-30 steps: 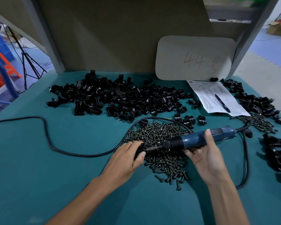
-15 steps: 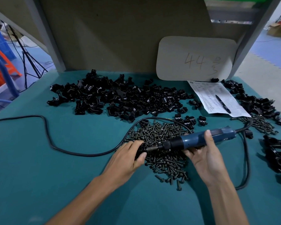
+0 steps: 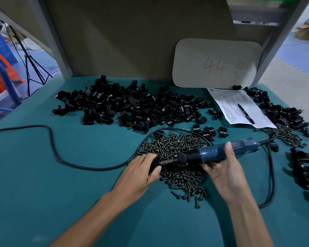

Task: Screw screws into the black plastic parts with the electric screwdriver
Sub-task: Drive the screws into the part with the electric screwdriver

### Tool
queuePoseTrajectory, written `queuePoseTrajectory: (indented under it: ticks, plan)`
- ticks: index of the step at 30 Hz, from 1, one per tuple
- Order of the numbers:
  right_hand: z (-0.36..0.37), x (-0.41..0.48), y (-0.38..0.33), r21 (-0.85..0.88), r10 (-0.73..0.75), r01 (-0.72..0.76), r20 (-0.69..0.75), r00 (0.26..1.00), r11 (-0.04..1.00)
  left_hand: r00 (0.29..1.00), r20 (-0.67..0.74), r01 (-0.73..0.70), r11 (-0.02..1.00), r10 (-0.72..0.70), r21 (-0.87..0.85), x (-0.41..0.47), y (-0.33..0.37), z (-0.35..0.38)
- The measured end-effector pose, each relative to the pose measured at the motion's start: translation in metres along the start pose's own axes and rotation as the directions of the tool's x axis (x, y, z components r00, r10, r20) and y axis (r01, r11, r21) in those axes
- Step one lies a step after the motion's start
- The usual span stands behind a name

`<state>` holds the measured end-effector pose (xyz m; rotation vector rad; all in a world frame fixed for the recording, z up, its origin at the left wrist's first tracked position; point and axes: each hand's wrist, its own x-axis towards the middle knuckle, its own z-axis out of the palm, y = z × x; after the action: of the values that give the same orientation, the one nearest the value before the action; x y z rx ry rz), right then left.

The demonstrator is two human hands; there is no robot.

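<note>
Head view shows the right hand (image 3: 225,173) gripping the blue electric screwdriver (image 3: 221,153), fingers curled round its body, held level over the screw pile (image 3: 177,148). At its tip, the left hand (image 3: 141,173) fingers pinch a black plastic part (image 3: 154,164) above the teal counter (image 3: 61,175).

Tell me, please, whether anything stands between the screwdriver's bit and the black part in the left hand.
Nothing visible does: the bit of the electric screwdriver meets the black plastic part gripped by the left hand; the screw pile lies underneath.
</note>
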<state>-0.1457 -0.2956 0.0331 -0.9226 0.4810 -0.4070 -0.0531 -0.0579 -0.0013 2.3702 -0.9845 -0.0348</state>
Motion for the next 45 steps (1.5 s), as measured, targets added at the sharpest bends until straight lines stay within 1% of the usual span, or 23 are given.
queuePoseTrajectory:
  ticks: [6,10,13,16,17,18,20,22,23,24,25,26,27,28,29,31,34,36,38,40,41,43,45]
  plan:
    - [0.0,0.001,0.0,0.012,-0.012,0.012,0.009,1.0,1.0,1.0,-0.007,0.002,1.0,-0.002,-0.011,-0.002,0.001,-0.002]
    - [0.0,0.001,0.0,-0.012,-0.022,0.022,-0.017,1.0,1.0,1.0,-0.022,-0.001,1.0,0.001,-0.005,-0.003,0.002,-0.003]
    - [-0.001,0.0,0.001,0.01,-0.021,0.021,-0.01,1.0,1.0,1.0,-0.02,0.008,1.0,-0.008,-0.007,-0.003,0.002,-0.003]
    - [0.0,-0.001,-0.003,0.089,-0.038,0.036,0.022,0.999,0.995,0.997,0.009,0.071,0.994,-0.071,-0.077,-0.001,0.003,-0.006]
    - [0.0,-0.002,-0.005,0.119,-0.05,0.047,0.027,0.998,0.992,0.993,0.042,0.118,0.98,-0.113,-0.162,0.0,0.004,-0.008]
    - [0.0,-0.004,-0.007,0.151,-0.066,0.061,0.028,0.997,0.987,0.984,0.093,0.176,0.936,-0.155,-0.304,0.002,0.005,-0.011]
    - [-0.005,-0.008,-0.015,0.218,-0.109,0.103,0.012,0.994,0.97,0.96,0.187,0.281,0.755,-0.21,-0.593,0.005,0.006,-0.022]
    - [-0.011,-0.009,-0.029,0.239,-0.133,0.147,-0.074,0.988,0.96,0.936,0.247,0.349,0.565,-0.251,-0.748,0.005,0.001,-0.035]
    - [-0.013,-0.009,-0.037,0.203,-0.134,0.165,-0.155,0.979,0.965,0.928,0.276,0.364,0.463,-0.249,-0.808,0.002,-0.002,-0.04]
    - [-0.016,-0.009,-0.045,0.118,-0.139,0.172,-0.25,0.958,0.978,0.926,0.293,0.366,0.379,-0.236,-0.85,0.0,-0.007,-0.043]
    - [-0.019,-0.01,-0.05,-0.014,-0.158,0.162,-0.327,0.932,0.987,0.93,0.294,0.357,0.341,-0.223,-0.87,-0.002,-0.009,-0.045]
    - [-0.023,-0.012,-0.052,-0.18,-0.192,0.133,-0.364,0.911,0.975,0.933,0.28,0.346,0.352,-0.225,-0.87,-0.002,-0.01,-0.045]
    - [-0.028,-0.015,-0.053,-0.35,-0.235,0.101,-0.365,0.901,0.931,0.934,0.258,0.339,0.389,-0.246,-0.857,-0.001,-0.008,-0.045]
    - [-0.033,-0.019,-0.051,-0.502,-0.282,0.075,-0.349,0.894,0.861,0.934,0.233,0.335,0.442,-0.27,-0.832,0.0,-0.007,-0.043]
    - [-0.039,-0.024,-0.048,-0.638,-0.322,0.047,-0.322,0.89,0.769,0.934,0.216,0.335,0.489,-0.285,-0.805,0.002,-0.005,-0.041]
    - [-0.049,-0.037,-0.041,-0.821,-0.343,-0.029,-0.27,0.9,0.57,0.941,0.2,0.323,0.551,-0.273,-0.769,0.003,-0.005,-0.036]
    - [-0.056,-0.047,-0.032,-0.918,-0.316,-0.161,-0.284,0.905,0.362,0.96,0.166,0.275,0.645,-0.226,-0.713,0.002,-0.004,-0.029]
    - [-0.054,-0.049,-0.027,-0.954,-0.327,-0.231,-0.284,0.902,0.19,0.968,0.118,0.243,0.722,-0.22,-0.648,0.0,-0.004,-0.025]
    - [-0.046,-0.05,-0.026,-0.965,-0.358,-0.259,-0.256,0.898,0.04,0.966,0.102,0.248,0.736,-0.239,-0.63,-0.002,-0.003,-0.022]
    - [-0.033,-0.05,-0.028,-0.976,-0.421,-0.207,-0.163,0.892,-0.061,0.96,0.071,0.258,0.761,-0.269,-0.595,-0.006,-0.002,-0.018]
    - [-0.024,-0.048,-0.029,-0.987,-0.432,-0.136,-0.086,0.898,-0.086,0.956,0.039,0.264,0.789,-0.292,-0.555,-0.008,0.0,-0.015]
    - [0.0,-0.04,-0.026,-0.994,-0.369,0.08,0.104,0.924,-0.078,0.947,-0.057,0.252,0.84,-0.317,-0.48,-0.011,0.004,-0.012]
    - [0.024,-0.027,-0.018,-0.963,-0.269,0.26,0.269,0.925,-0.069,0.937,-0.131,0.24,0.87,-0.323,-0.43,-0.013,0.008,-0.01]
